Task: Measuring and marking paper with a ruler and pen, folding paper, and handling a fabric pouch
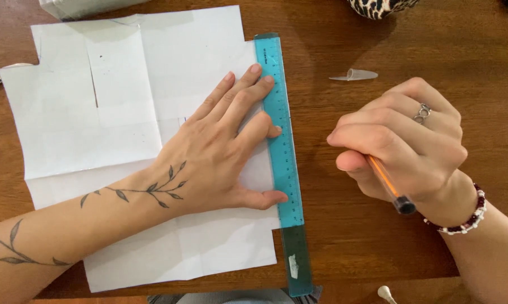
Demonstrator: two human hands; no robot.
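A: Place?
B: Home desk, likely: brown wooden tabletop (344, 247), cut white paper sheets (124, 112), translucent blue plastic ruler (282, 163), clear pen cap (355, 74) far right.

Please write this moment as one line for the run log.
left hand: presses ruler on paper | right hand: holds pen, beside ruler | pen cap: on table

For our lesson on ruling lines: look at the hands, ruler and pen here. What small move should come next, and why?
Probably bring the right hand leftward until the pen tip meets the ruler edge. The left hand already presses the ruler flat along the paper edge, while the pen is gripped for writing but sits apart from the ruler, over bare table.
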